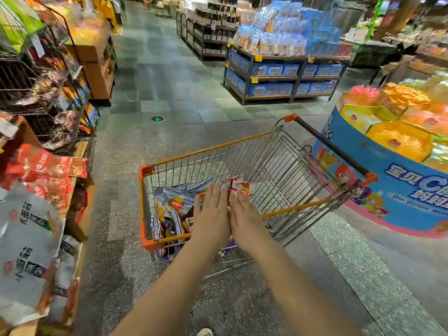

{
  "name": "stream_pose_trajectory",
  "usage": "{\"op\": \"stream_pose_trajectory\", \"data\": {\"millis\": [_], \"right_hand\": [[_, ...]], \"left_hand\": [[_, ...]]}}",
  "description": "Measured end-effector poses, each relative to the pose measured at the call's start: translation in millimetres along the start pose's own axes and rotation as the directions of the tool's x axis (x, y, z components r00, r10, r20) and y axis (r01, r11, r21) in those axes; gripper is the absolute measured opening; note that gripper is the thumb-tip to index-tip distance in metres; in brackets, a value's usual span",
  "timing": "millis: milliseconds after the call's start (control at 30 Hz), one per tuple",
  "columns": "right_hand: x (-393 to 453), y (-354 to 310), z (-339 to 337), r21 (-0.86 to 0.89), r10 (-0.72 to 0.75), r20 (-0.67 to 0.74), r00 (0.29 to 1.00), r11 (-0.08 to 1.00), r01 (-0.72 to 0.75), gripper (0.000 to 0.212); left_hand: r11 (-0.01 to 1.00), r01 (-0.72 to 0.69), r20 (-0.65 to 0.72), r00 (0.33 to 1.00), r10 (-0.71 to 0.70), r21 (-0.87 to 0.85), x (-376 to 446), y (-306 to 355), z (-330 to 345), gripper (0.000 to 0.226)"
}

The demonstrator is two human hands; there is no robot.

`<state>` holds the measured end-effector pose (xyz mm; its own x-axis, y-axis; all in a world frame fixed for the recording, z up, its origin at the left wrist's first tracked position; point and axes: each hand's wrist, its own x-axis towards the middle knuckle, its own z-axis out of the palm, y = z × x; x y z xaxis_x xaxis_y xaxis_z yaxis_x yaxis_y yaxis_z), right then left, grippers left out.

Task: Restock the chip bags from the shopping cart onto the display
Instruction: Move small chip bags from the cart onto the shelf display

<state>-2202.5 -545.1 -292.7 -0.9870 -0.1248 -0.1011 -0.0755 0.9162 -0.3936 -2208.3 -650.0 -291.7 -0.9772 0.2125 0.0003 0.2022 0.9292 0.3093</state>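
Reaching forward from the head view, we see both arms stretched over the near rim of the shopping cart point(242, 146), the two hands side by side and touching along their inner edges. Our left hand point(211, 209) lies flat with its fingers straight and together, a wide grip that holds nothing; its fingertips rest over the blue chip bag point(174, 200), which lies in the cart basket just left of and below that hand. Our right hand point(244, 212) also reaches forward, and its fingertips are on the red-and-white chip bag point(238, 187), which sits just beyond the fingers; we cannot tell whether that grip is curled round the bag or only pressing on it, since motion blur smears the fingers. More bags point(169, 226) stand packed against the cart's near left corner, below the left wrist. Well to the left of the grip, a shelf point(77, 151) carries red bags point(46, 170) and white bags point(26, 243). Well to the right, beyond the cart handle point(332, 146), stands a round blue display point(400, 185) topped with orange and yellow packs. Far ahead of the hands, across the tiled floor point(157, 76), a rack holds blue packages point(291, 32).
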Motion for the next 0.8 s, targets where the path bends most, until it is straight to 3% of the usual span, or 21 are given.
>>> {"op": "stream_pose_trajectory", "data": {"millis": [400,800], "right_hand": [[103,59,11,-0.014,0.102,0.013,0.995,0.995,-0.102,0.061],[196,181,17,0.02,0.117,0.199,0.973,0.992,-0.124,0.065]], "left_hand": [[0.995,0.103,0.016,0.995,-0.103,-0.01,113,-7,56,0.065],[0.994,0.101,0.061,0.993,-0.099,-0.041,221,37,139,0.064]]}}
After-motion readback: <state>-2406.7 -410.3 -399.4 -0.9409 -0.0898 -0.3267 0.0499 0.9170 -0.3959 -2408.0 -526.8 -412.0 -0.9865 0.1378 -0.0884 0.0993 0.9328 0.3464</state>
